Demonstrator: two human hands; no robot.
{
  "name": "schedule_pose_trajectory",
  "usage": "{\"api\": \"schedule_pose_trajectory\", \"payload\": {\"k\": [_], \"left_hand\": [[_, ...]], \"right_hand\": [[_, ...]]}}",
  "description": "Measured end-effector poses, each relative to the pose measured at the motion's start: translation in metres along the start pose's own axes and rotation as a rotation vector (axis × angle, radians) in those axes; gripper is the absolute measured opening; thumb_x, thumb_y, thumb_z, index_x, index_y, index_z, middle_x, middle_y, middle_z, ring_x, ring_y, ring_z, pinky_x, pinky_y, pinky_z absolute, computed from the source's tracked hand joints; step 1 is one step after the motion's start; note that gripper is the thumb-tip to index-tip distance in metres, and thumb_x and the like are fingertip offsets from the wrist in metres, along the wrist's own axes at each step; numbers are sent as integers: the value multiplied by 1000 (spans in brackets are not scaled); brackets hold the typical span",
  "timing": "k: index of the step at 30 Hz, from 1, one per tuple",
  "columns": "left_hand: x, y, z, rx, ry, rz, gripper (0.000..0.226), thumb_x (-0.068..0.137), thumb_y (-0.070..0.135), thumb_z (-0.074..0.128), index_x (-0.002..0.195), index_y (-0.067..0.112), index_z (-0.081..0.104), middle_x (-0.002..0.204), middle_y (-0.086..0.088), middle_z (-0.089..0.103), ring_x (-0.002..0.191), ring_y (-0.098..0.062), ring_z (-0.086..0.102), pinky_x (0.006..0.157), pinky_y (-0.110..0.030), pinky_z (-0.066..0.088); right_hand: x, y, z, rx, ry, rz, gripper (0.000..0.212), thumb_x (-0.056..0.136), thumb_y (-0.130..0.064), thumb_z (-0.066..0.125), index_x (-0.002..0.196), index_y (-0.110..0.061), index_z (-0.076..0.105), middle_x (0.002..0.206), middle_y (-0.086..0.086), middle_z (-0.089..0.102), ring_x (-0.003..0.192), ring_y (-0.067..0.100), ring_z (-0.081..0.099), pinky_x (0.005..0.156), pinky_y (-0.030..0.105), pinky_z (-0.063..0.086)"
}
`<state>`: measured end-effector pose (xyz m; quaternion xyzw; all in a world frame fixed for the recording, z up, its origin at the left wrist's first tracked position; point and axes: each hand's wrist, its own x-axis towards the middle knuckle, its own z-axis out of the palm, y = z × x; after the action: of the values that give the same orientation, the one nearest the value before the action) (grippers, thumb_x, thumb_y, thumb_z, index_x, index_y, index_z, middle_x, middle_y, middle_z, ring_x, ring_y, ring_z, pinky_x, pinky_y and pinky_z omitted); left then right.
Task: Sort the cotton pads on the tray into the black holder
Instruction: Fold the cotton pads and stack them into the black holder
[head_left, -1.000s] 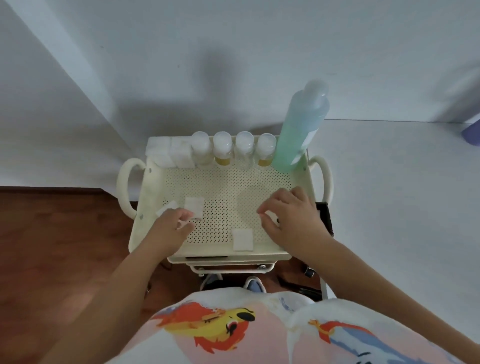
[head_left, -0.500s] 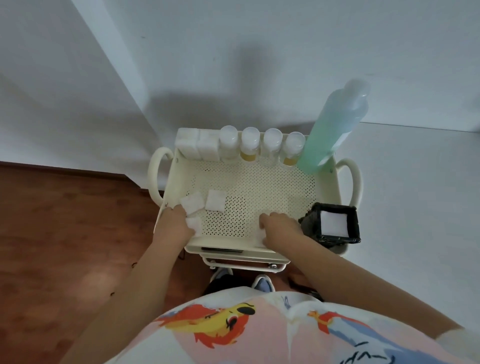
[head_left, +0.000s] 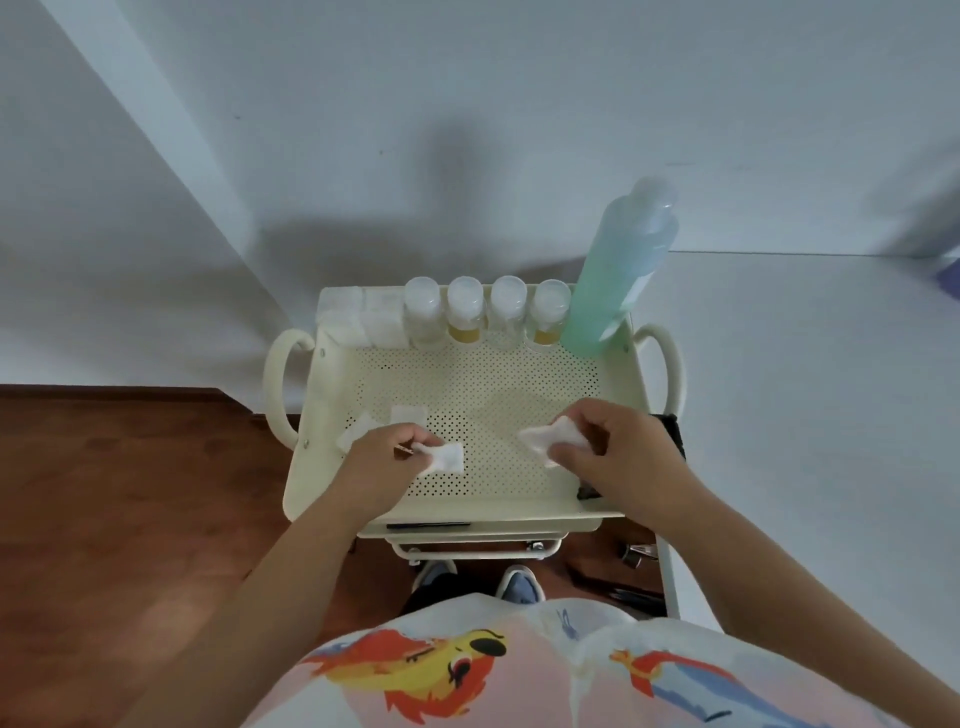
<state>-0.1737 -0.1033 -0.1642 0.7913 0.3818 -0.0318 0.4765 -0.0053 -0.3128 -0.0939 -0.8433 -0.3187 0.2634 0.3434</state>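
Observation:
A cream perforated tray (head_left: 467, 384) tops a small cart in front of me. My left hand (head_left: 382, 460) pinches a square white cotton pad (head_left: 447, 458) above the tray's front left. My right hand (head_left: 618, 457) holds a bent cotton pad (head_left: 553, 435) over the tray's right side. Two more pads lie flat on the tray: one (head_left: 409, 415) just beyond my left hand, one (head_left: 355, 430) partly behind it. The black holder (head_left: 672, 431) at the tray's right edge is mostly hidden by my right hand.
Along the tray's back stand several small clear bottles (head_left: 488, 317), a tall green bottle (head_left: 621, 275) at the right and white packets (head_left: 361, 319) at the left. The tray has looped handles (head_left: 275, 384) on both sides. A white surface (head_left: 805, 415) lies right, wooden floor (head_left: 130, 519) left.
Both hands have lifted off the tray's front edge, each with a cotton pad. My right hand has moved right and now covers the black holder.

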Motion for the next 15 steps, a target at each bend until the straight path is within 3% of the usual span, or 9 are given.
{"api": "schedule_pose_trajectory", "payload": {"k": [4,7,11,15], "left_hand": [[-1,41,17,-120,-34,90,30,84,21,67,97,48,63,87,15,67,72,1,64,60,-11,42],[0,63,30,-227,-83,129,29,82,20,70,99,42,62,81,11,70,69,-1,65,55,-10,45],[1,79,41,-288,-131,160,27,83,14,72,98,34,64,82,5,71,67,-4,65,57,-12,47],[-2,81,46,-272,-148,163,25,83,12,72,97,32,64,82,5,70,66,-3,64,56,-12,47]], "right_hand": [[-15,27,-43,235,194,204,9,88,-29,63,82,-30,70,68,-11,69,62,1,67,62,25,53],[-21,46,-53,283,320,314,15,87,-27,65,75,-31,71,60,-12,64,50,-2,55,54,24,44],[-21,57,-45,366,313,327,18,88,-20,64,79,-34,72,76,-8,67,60,2,56,57,20,41],[-20,64,-42,363,251,291,19,92,-21,58,89,-33,72,68,-17,65,60,3,56,59,19,42]]}}
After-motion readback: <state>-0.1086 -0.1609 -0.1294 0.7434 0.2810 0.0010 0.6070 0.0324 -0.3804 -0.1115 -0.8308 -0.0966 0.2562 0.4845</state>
